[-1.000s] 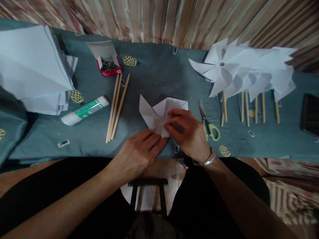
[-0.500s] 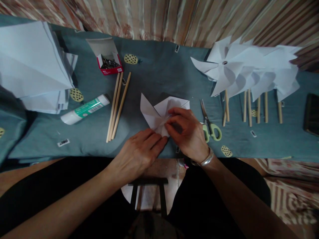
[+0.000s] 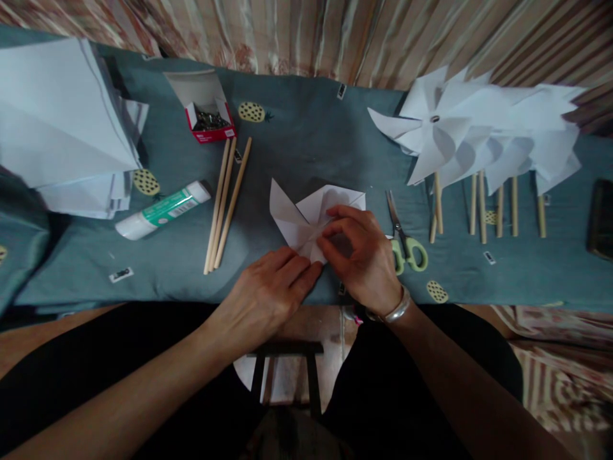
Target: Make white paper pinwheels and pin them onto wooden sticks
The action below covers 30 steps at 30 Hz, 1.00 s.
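Observation:
A white paper pinwheel (image 3: 290, 217), partly folded, lies on the cloth in front of me. One pointed blade sticks up at its left, and a flatter flap spreads at the back right. My left hand (image 3: 271, 284) is closed on the near edge of the paper, fingers curled together. Over its middle, my right hand (image 3: 361, 252) has thumb and forefinger pinched on the paper where the folds meet. The fingers hide part of the centre. Just right of that hand lie scissors (image 3: 407, 246) with green handles, their blades pointing away from me.
Finished paper pinwheels (image 3: 433, 137) on wooden sticks overlap at the back right. Several bare sticks (image 3: 232, 204) lie left of centre, below a red box (image 3: 213, 133) of small metal pieces. A glue stick (image 3: 163, 211) and stacked white paper (image 3: 62, 121) are farther left. A dark object (image 3: 601, 217) sits far right.
Both hands hold nearly the same pose on the paper. The view has shifted very slightly.

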Tool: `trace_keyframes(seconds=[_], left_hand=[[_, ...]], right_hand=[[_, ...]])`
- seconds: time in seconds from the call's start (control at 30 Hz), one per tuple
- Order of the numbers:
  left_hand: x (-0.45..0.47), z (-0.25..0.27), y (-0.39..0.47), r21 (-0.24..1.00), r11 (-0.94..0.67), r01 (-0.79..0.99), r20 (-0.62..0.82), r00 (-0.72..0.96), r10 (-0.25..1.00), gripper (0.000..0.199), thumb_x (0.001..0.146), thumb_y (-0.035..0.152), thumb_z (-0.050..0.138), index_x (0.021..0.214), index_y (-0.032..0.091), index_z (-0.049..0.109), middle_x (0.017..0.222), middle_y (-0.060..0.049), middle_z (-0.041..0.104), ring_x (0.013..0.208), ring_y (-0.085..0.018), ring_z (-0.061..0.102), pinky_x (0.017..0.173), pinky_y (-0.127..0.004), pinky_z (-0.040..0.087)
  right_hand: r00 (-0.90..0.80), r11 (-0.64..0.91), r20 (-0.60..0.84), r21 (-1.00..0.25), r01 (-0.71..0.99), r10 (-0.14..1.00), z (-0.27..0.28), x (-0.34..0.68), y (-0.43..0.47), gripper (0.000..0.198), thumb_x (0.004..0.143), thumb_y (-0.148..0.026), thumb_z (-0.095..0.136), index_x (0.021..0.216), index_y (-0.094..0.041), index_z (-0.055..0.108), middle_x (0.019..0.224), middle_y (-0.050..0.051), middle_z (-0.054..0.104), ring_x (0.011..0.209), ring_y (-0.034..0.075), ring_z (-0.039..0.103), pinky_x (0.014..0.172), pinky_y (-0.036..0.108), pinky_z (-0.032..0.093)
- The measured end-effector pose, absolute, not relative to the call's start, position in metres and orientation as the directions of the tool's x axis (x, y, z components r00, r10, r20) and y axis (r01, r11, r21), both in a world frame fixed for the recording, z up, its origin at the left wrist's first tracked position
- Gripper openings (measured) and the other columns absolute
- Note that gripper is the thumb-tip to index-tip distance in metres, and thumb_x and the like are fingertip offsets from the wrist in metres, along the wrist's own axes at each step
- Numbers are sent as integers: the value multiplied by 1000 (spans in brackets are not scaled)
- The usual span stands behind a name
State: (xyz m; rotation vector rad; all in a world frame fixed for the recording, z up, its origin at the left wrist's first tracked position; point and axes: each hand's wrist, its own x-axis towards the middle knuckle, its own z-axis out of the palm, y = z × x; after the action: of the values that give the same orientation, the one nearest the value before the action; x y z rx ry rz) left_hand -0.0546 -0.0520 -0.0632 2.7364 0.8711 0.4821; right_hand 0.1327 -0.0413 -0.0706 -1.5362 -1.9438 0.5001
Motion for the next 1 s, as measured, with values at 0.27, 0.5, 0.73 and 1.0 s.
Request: trace_keyframes(seconds=[0.27, 0.5, 0.73, 1.0], left_hand=[[-54, -63, -53, 312, -798, 515, 240, 770, 591, 22, 95, 11, 49, 111, 7, 63, 92, -9, 69, 84, -21, 61, 74, -33, 57], [-54, -64, -54, 291, -805, 517, 252, 770, 586, 21, 94, 11, 51, 111, 5, 63, 92, -9, 69, 83, -20, 61, 73, -32, 56], [-53, -62, -53, 280, -811, 514, 262, 772, 580, 21, 95, 11, 48, 109, 5, 63, 90, -9, 68, 82, -20, 60, 74, -32, 57], [-53, -63, -54, 274, -813, 513, 253, 778, 576, 21, 95, 11, 49, 110, 4, 62, 91, -10, 68, 83, -20, 60, 74, -33, 57]], right_hand=[[-176, 300, 254, -619, 726, 951, -73, 132, -43, 11, 88, -13, 58, 83, -20, 65, 113, 11, 67, 109, 25, 60, 97, 45, 50], [-161, 289, 253, -634, 717, 954, -73, 132, -44, 11, 90, -16, 58, 87, -21, 67, 113, 9, 68, 108, 24, 61, 97, 45, 50], [-184, 322, 278, -618, 717, 943, -73, 132, -47, 11, 90, -14, 59, 90, -19, 69, 105, 10, 72, 100, 23, 66, 93, 41, 53], [-208, 376, 333, -596, 710, 920, -76, 130, -48, 12, 90, -13, 59, 90, -14, 70, 105, 12, 73, 99, 21, 68, 91, 36, 56]])
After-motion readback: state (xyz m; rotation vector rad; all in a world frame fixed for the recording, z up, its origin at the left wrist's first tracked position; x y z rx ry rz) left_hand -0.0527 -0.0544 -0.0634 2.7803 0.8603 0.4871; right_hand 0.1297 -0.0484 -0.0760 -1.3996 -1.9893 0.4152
